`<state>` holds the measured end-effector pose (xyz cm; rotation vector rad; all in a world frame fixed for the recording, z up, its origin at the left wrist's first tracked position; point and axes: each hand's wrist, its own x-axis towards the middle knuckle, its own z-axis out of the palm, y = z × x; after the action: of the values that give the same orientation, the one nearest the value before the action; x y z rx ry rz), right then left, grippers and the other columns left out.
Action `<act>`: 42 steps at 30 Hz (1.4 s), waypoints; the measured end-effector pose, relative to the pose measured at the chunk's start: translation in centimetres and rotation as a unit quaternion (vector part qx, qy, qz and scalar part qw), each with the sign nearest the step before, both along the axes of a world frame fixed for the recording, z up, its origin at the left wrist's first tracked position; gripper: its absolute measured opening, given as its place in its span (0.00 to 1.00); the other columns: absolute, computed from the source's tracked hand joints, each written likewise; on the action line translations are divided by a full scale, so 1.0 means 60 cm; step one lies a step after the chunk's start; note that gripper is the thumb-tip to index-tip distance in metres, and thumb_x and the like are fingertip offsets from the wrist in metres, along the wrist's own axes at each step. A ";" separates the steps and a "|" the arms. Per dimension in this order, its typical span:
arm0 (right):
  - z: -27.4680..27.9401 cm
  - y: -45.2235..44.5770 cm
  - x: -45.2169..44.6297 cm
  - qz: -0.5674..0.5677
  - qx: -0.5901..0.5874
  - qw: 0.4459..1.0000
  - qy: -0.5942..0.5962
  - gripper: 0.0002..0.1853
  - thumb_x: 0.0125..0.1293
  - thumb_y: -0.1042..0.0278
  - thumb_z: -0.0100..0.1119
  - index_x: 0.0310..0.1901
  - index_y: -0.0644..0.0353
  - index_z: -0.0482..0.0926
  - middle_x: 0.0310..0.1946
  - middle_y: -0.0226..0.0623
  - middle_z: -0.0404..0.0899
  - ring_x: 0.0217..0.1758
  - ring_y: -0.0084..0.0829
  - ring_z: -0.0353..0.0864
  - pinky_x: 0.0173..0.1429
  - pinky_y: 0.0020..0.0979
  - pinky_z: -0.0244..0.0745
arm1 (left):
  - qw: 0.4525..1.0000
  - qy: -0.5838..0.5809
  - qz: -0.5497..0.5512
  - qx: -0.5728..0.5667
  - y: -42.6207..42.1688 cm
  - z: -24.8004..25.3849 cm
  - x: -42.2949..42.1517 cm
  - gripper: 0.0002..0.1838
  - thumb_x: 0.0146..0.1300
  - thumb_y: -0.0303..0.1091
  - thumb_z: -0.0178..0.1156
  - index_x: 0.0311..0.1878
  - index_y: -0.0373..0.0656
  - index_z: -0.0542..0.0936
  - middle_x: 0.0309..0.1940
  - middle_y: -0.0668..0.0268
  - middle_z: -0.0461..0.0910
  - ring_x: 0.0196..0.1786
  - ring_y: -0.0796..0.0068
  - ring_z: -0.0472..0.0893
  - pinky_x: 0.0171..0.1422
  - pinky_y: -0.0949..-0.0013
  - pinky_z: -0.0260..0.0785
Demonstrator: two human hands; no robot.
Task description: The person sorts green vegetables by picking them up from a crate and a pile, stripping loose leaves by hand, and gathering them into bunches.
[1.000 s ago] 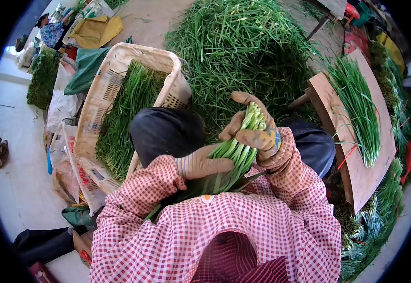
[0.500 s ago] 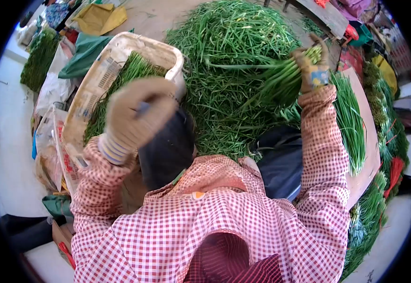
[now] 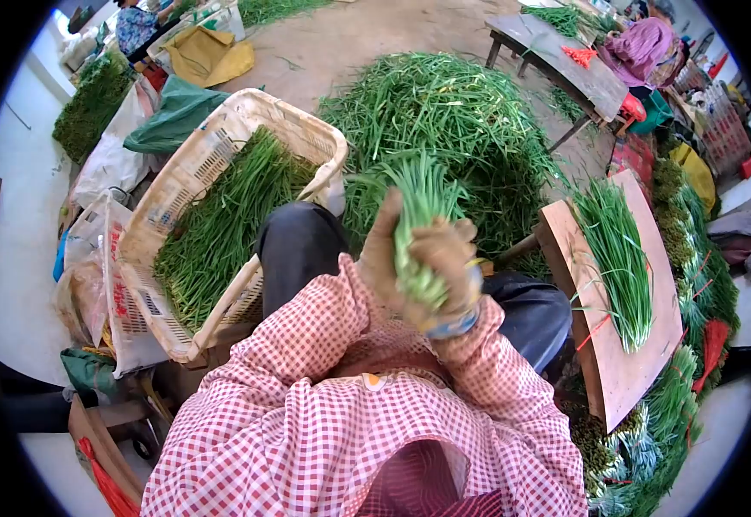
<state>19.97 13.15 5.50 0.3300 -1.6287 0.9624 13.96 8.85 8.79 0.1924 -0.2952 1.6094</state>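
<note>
A bunch of green chives (image 3: 423, 191) stands nearly upright in front of my chest, pale cut ends down and leaves pointing away. My right hand (image 3: 446, 267), in a tan work glove, wraps round its stems near the lower end. Against the left side of the same bunch is my left hand (image 3: 380, 263), also gloved and slightly blurred; some of its fingers are hidden behind the stems. Beyond both hands lies a large heap of loose chives (image 3: 444, 103). To the right, more chives (image 3: 612, 258) rest on a slanted wooden board (image 3: 651, 362).
A dirty white plastic crate (image 3: 147, 202) with chives inside stands at my left. Bundled chives (image 3: 664, 448) lie along the right, near red ties (image 3: 713, 349). A low table (image 3: 556, 56) stands at the back right. Other people (image 3: 137, 30) sit farther off.
My right hand has brought the chives from the heap's right side to my chest. My left hand has moved from beside the crate to the bunch. The view has shifted, showing more floor.
</note>
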 end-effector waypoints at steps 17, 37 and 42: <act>0.077 0.177 0.159 -0.028 -0.234 0.931 -0.277 0.45 0.56 0.34 0.60 0.57 0.73 0.63 0.42 0.52 0.74 0.35 0.40 0.78 0.38 0.30 0.78 | 0.770 0.615 0.156 -0.074 0.090 -0.032 0.039 0.35 0.43 0.29 0.73 0.59 0.38 0.73 0.53 0.66 0.77 0.56 0.73 0.75 0.65 0.67 0.64; 0.085 0.444 0.295 -0.135 -0.240 0.926 -0.258 0.36 0.51 0.59 0.71 0.59 0.64 0.66 0.50 0.47 0.77 0.50 0.35 0.80 0.53 0.33 0.77 | 0.748 0.629 -0.188 -0.103 0.462 0.060 0.183 0.22 0.60 0.41 0.57 0.56 0.42 0.74 0.51 0.64 0.78 0.54 0.69 0.75 0.68 0.62 0.62; 0.121 0.378 0.189 -0.024 -0.306 0.922 -0.235 0.36 0.55 0.44 0.62 0.58 0.63 0.69 0.51 0.50 0.75 0.50 0.37 0.78 0.52 0.33 0.75 | 0.725 0.688 0.001 -0.037 0.345 0.100 0.064 0.28 0.43 0.27 0.74 0.50 0.40 0.75 0.42 0.63 0.79 0.47 0.71 0.78 0.54 0.68 0.73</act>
<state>31.31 35.85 12.75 -0.3980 -1.6386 1.5317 17.80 29.52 14.77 1.2380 0.9299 1.0874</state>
